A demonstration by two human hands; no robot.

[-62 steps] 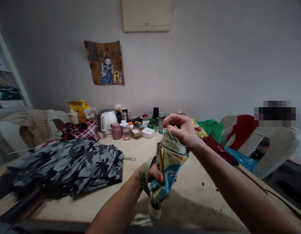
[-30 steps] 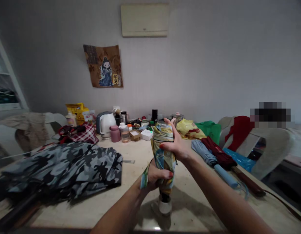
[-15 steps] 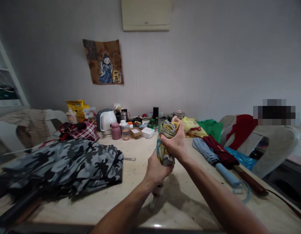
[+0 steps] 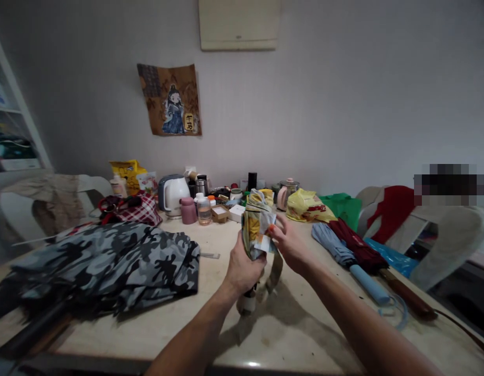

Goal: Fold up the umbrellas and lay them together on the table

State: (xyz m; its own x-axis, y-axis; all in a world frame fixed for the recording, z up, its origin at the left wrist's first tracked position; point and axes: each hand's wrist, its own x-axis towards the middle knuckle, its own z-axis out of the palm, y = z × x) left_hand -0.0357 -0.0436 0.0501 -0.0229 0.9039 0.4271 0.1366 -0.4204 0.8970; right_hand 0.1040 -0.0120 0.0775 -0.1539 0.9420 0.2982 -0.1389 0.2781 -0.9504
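Observation:
A folded umbrella (image 4: 256, 225) with a yellow, blue and white print stands upright over the beige table (image 4: 296, 329), its white handle end (image 4: 246, 305) pointing down. My left hand (image 4: 242, 269) is wrapped round its lower part. My right hand (image 4: 289, 243) pinches the small strap tab at the umbrella's right side, fingers closed on it. A strap loop hangs below the right hand.
A large camouflage umbrella (image 4: 104, 269) lies at the left. A light blue umbrella (image 4: 353, 263) and a dark red one (image 4: 361, 245) lie at the right. A kettle (image 4: 172, 194), bottles, boxes and bags crowd the back edge. Chairs with clothes stand at both sides.
My right hand has left the umbrella's top and moved down to its strap. My left hand has shifted up to grip the folded canopy, which is now rolled tighter.

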